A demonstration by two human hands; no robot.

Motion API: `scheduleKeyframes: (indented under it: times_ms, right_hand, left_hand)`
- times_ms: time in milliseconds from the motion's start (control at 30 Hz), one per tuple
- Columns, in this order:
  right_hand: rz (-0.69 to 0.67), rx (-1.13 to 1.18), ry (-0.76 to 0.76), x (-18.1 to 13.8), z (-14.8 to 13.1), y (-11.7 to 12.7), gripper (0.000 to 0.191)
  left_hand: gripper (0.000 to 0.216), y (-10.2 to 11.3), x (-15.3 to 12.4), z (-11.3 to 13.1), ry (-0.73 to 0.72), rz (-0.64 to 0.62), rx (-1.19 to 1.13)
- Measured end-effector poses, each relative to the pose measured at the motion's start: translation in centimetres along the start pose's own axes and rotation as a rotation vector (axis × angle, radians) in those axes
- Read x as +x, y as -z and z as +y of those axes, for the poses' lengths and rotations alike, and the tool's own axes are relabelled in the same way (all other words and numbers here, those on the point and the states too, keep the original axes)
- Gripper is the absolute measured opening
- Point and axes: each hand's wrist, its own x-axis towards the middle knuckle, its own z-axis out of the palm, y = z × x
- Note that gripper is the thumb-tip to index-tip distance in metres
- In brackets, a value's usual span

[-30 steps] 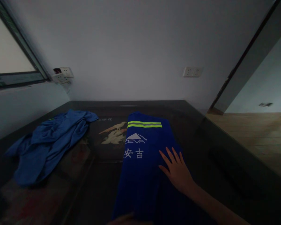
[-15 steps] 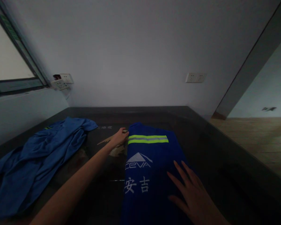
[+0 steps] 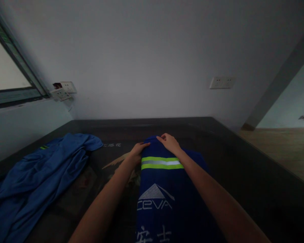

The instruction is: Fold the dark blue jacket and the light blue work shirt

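Two bare hands work at the 12 o'clock end of a folded blue CEVA work jacket [image 3: 158, 176], which lies at 6 o'clock in view on the dark table [image 3: 239, 168]. From its reflective stripe [image 3: 162, 163], the right hand [image 3: 170, 143] sits at 1 o'clock, thumb and forefinger apparently pinching the top edge; the left hand [image 3: 137, 151], at 10 o'clock, touches the side edge, its pinch impossible to confirm. Light, even tension between both hands should best level that edge without creasing the stripe.
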Motion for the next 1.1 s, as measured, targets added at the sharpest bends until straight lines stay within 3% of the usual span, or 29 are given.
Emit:
scheduleKeyframes:
  times_ms: [167, 333, 400, 533, 667, 800, 1000, 1100]
  right_hand:
    - [0.01, 0.255, 0.088, 0.8, 0.4, -0.4, 0.036]
    - [-0.13, 0.632, 0.255, -1.2, 0.3, 1.7, 0.025]
    - [-0.175, 0.62, 0.298, -2.2, 0.3, 2.4, 0.023]
    - [-0.301, 0.37, 0.399, -3.8, 0.2, 3.2, 0.009]
    - [-0.433, 0.231, 0.447, -4.4, 0.0, 3.4, 0.019]
    - [-0.324, 0.348, 0.399, -4.1, 0.2, 3.4, 0.013]
    - [0.073, 0.368, 0.318, -2.6, 1.5, 2.2, 0.021]
    - [0.045, 0.451, 0.333, -2.2, 2.0, 1.7, 0.026]
  left_hand:
    - [0.018, -0.4, -1.6, 1.2, 0.086, -0.194, -0.162]
    - [0.034, -0.7, -3.4, 2.0, 0.089, -0.366, -0.178]
    - [0.039, -0.7, -3.7, 1.9, 0.075, -0.389, -0.156]
    - [0.04, -0.8, -3.3, 1.2, 0.042, -0.383, -0.112]
    - [0.036, -0.8, -2.9, 1.0, -0.011, -0.348, -0.1]
    - [0.032, -1.0, -2.8, 1.2, -0.037, -0.318, -0.093]
    - [0.031, -2.0, -3.1, 1.4, -0.101, -0.246, -0.094]
    - [0.031, -2.2, -3.0, 1.4, -0.123, -0.203, -0.076]
